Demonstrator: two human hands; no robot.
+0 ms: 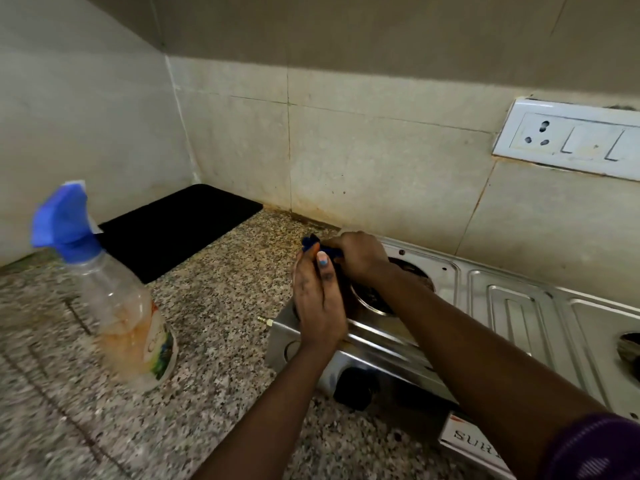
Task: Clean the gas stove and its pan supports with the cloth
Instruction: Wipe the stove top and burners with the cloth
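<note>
A speckled granite surface (221, 306) runs along a tiled wall (363, 140), filling the lower left of the view. On it, to the right, sits the steel gas stove (512, 313), angled away toward the wall, its left burner well (377, 299) partly hidden behind the forearms and a second burner (630, 348) showing at the right edge. A black knob (355, 389) sits on its front panel, and a small brass fitting (264, 320) sticks out of its left end. A black mat (180, 226) lies in the far corner of the surface. A clear spray bottle (121, 313) with a blue trigger head stands upright on the surface, well left of the stove. A white socket plate (571, 140) is fixed to the wall at upper right.

Both hands meet over the stove's far left corner. The right hand (360, 254) is curled, knuckles up, gripping a dark blue cloth (313, 244) of which only a small bunch shows. The left hand (318, 299) stands on edge beside it, fingers extended, thumb pressed against the cloth. A purple sleeve (595, 448) covers the right upper arm.
</note>
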